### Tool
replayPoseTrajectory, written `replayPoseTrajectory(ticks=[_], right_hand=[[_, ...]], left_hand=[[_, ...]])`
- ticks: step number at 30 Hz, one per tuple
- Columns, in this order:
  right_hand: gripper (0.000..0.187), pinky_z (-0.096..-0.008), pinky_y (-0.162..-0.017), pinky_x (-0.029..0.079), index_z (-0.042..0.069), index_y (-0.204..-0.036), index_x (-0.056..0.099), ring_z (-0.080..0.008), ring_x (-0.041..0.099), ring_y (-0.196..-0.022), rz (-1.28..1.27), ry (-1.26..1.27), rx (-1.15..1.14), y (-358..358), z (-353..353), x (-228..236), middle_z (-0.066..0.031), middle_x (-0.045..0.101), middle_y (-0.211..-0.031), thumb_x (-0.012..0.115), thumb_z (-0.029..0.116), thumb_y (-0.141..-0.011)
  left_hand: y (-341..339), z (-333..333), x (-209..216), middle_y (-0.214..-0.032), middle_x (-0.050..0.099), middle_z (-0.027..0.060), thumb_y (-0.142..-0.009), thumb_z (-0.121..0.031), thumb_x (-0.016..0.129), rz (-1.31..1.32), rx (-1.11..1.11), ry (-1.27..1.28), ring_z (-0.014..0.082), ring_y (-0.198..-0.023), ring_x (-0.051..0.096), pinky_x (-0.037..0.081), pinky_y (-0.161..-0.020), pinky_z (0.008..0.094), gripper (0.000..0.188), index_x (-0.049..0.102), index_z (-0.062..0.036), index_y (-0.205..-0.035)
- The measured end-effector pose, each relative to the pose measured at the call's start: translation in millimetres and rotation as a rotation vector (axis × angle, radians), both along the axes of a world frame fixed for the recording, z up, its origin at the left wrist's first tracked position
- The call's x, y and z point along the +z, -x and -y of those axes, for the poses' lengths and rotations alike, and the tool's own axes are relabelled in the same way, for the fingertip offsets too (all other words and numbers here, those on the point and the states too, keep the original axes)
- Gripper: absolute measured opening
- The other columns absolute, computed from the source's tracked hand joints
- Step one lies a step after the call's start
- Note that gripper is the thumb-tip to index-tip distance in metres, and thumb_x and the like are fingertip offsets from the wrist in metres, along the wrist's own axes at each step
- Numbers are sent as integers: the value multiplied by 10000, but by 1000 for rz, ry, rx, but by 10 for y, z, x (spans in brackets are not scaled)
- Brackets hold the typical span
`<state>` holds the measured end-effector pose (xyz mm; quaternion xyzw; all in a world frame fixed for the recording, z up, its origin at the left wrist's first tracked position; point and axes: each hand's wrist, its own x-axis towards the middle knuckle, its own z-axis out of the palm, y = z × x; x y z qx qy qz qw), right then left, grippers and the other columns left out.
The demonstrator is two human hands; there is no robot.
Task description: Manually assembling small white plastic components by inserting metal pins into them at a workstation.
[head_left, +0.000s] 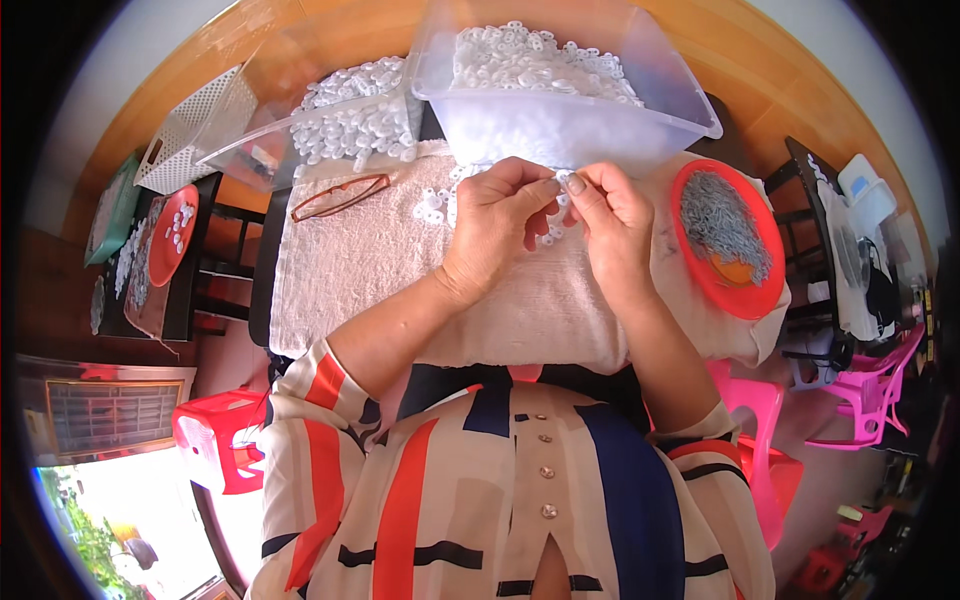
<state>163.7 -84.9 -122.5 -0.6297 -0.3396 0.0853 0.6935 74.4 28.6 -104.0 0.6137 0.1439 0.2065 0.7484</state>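
Note:
Over the towel-covered table, my left hand (500,215) and my right hand (612,215) meet, thumbs and forefingers pinched together. Between them is a small white plastic piece (563,176), mostly covered by the fingertips. More white plastic pieces (433,207) lie on the pale pink towel (370,270) beside and under my hands. Beyond my hands stands a clear plastic bin (570,125) heaped with white ring-like pieces (530,62). To the right, a red oval tray (690,262) holds a pile of small grey metal parts (722,220), too small to name.
Glasses (340,197) lie at the towel's left. Behind them a second clear bin (240,150) holds rounded white pieces (355,125). A side table at left bears a red dish (165,255). Pink chairs (870,390) stand at right, a red stool (215,440) at left.

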Motion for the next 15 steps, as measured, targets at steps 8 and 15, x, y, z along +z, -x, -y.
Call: replayPoseTrajectory(ticks=[8, 15], right_hand=[[144, -186, -491, 343, 11, -915, 616, -52, 533, -605, 51, 47, -7, 44, -22, -1, 10, 569, -718, 596, 151, -942], [152, -180, -491, 327, 0, -901, 613, -69, 508, -561, -244, -26, -50, -98, 76, 124, 9, 555, -694, 603, 150, -926]], left_hand=[[37, -1, 0, -685, 587, 39, -877, -106, 571, -4, 31, -116, 79, -546, 526, 419, -444, 219, 138, 605, 28, -876], [49, -193, 23, -671, 566, 38, -861, -134, 576, -8, 36, -32, 102, -524, 516, 415, -432, 235, 159, 596, 23, -851]])
